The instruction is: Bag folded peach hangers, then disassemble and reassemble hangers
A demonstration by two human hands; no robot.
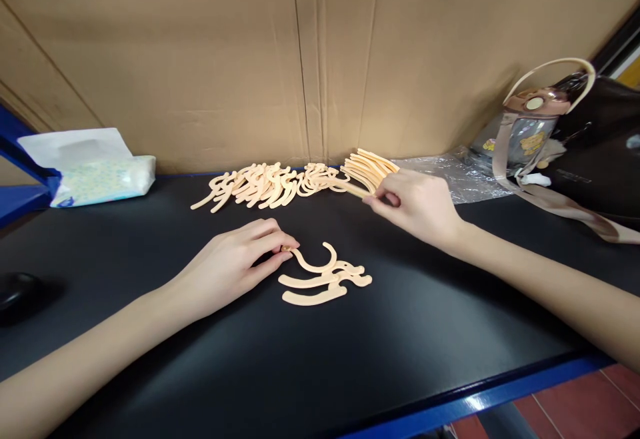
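Note:
My left hand (255,252) pinches the end of a peach-coloured plastic hook (315,267) between thumb and fingertips, just above the black table. Close beside the hook lie several flat curved arm pieces (313,298), which look like parts of folding hangers. Farther back, my right hand (417,206) is closed on a slim peach-coloured curved arm piece (354,190) that points left. Behind that hand stands a row of similar arm pieces (370,167). A heap of short curved pieces (263,184) and a cluster of hooks (316,179) lie to its left.
A cardboard wall (210,66) closes off the back. At left are a pack of wipes (107,176) and a black mouse (17,290). Clear plastic film (450,176), a strapped bottle (530,129) and a dark bag (600,152) occupy the right. The table's blue edge (475,399) runs along the front.

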